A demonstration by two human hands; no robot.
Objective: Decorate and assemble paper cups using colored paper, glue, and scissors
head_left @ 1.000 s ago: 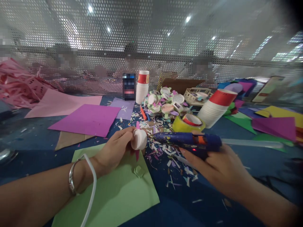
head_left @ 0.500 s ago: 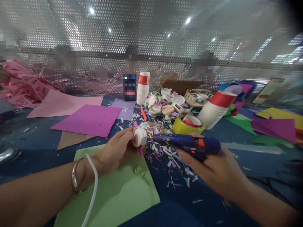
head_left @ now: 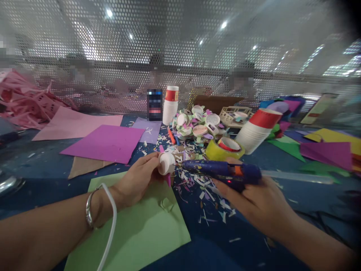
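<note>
Between its fingers and thumb, my left hand [head_left: 141,177] pinches a small round white piece [head_left: 167,164] that looks like a cut paper-cup bottom. Strips of magenta paper [head_left: 168,180] stick out above and below it. My right hand [head_left: 254,203] is wrapped round a dark blue glue gun [head_left: 220,171], which points left. The nozzle tip is at the right side of the white piece; whether it touches cannot be made out. A clear glue stick [head_left: 299,177] juts from the gun's back, and a small red light glows on its side. Under my left hand lies a green sheet [head_left: 135,229].
Paper scraps [head_left: 205,192] litter the blue table. Behind are a pile of small decorated paper pieces [head_left: 197,126], a yellow tape roll [head_left: 214,151] and stacked paper cups [head_left: 258,131]. Purple paper [head_left: 107,143] lies left; a black cable [head_left: 321,222] runs right.
Hardly anything differs. The glue gun and my right hand have shifted very slightly left, and the white piece has turned or moved a touch to the right.
</note>
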